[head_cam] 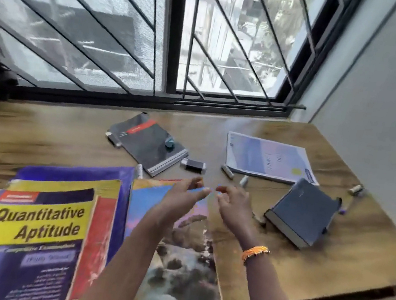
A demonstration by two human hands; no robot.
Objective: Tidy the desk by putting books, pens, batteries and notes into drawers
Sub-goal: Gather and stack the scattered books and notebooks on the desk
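Note:
On the wooden desk [38, 135] lie a purple "Quantitative Aptitude" book [31, 227], a worn picture-cover book [189, 265], a dark spiral notebook [148, 146], a pale blue notebook [265, 158] and a thick dark book [303, 213]. Several batteries are scattered about, among them one battery [227, 171] and another battery [244, 180]; a black block [193, 164] lies beside them. My left hand [184, 194] and my right hand [232, 204] hover close together above the picture-cover book, fingers loosely curled, nothing visibly held.
A barred window [172, 42] runs along the desk's far edge. A grey wall [391, 115] closes the right side. A small blue object [170, 143] sits on the spiral notebook. A dark gap [339, 299] runs along the desk's near right edge. An orange bracelet [254, 252] circles my right wrist.

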